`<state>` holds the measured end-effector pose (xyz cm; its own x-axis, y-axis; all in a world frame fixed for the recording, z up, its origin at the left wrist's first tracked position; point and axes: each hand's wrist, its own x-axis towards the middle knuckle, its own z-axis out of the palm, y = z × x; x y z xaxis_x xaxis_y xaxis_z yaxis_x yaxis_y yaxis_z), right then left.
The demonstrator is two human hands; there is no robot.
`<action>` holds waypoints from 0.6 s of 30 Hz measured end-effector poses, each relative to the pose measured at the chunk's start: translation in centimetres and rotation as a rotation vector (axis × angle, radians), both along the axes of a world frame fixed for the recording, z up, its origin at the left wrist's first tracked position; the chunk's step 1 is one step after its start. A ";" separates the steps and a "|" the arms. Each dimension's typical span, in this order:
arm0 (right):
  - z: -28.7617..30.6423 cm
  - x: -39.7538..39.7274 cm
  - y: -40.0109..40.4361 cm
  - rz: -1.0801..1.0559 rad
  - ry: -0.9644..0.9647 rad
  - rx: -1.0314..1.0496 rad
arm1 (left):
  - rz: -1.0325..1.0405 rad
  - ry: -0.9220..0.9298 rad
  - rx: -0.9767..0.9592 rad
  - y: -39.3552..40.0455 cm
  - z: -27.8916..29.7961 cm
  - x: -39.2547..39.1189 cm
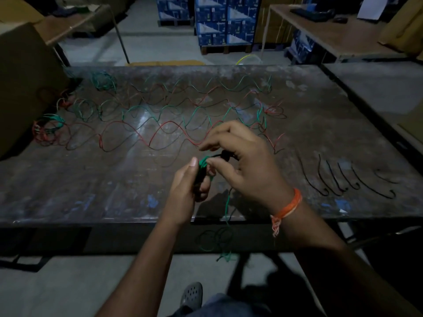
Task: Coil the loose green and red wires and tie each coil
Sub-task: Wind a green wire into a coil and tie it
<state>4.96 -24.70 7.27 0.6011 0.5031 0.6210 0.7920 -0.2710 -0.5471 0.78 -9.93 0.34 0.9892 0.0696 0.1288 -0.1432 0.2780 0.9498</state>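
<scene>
Gripping a small bundle of green wire (202, 164), the left hand (185, 193) is curling its fingers round it, while the right hand (242, 161) is pinching a dark tie (225, 155) just beside it. Green slack is hanging over the counter (91, 191) near edge. Farther off, loose green and red wires (160, 124) are sprawling across it; black ties (343, 181) are lying right.

Over the bench's (91, 191) near edge, the left hand (183, 193) grips a small green wire bundle (202, 164), thumb up. The right hand (242, 156) pinches a black tie (225, 155) beside it. A green strand (226, 207) hangs past the near edge. Loose red and green wires (160, 120) wave across the bench's middle; black ties (343, 179) lie near its right edge.
</scene>
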 end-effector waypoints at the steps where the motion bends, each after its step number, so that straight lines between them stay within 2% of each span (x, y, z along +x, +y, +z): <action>1: -0.3 0.2 -0.1 -0.017 0.037 0.024 | 0.008 0.000 0.030 0.1 -0.1 -0.2; 3: -1.2 0.4 -0.3 -0.034 0.106 0.067 | -0.001 -0.002 0.052 0.2 -0.4 -0.8; 5: -2.4 0.5 -0.5 -0.057 0.182 0.082 | -0.032 0.021 -0.008 0.1 -0.7 -1.3; 7: -4.0 0.6 -0.6 -0.084 0.341 0.066 | -0.063 0.067 -0.131 0.0 -1.2 -1.6; 10: -6.5 0.7 -0.4 0.031 0.699 0.139 | -0.159 0.133 -0.421 -0.3 -2.0 -1.9; 14: -9.0 0.4 -0.3 0.085 0.911 0.183 | -0.251 0.200 -0.740 -0.5 -3.9 -2.1; 18: -9.9 -0.2 -0.1 0.058 1.055 0.222 | -0.279 0.266 -0.883 -1.0 -5.1 -2.3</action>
<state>4.72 -24.81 -2.65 0.8652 0.4880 -0.1155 -0.0995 -0.0587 -0.9933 -1.51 -10.89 -4.80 0.9741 -0.2081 -0.0886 0.2261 0.8995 0.3739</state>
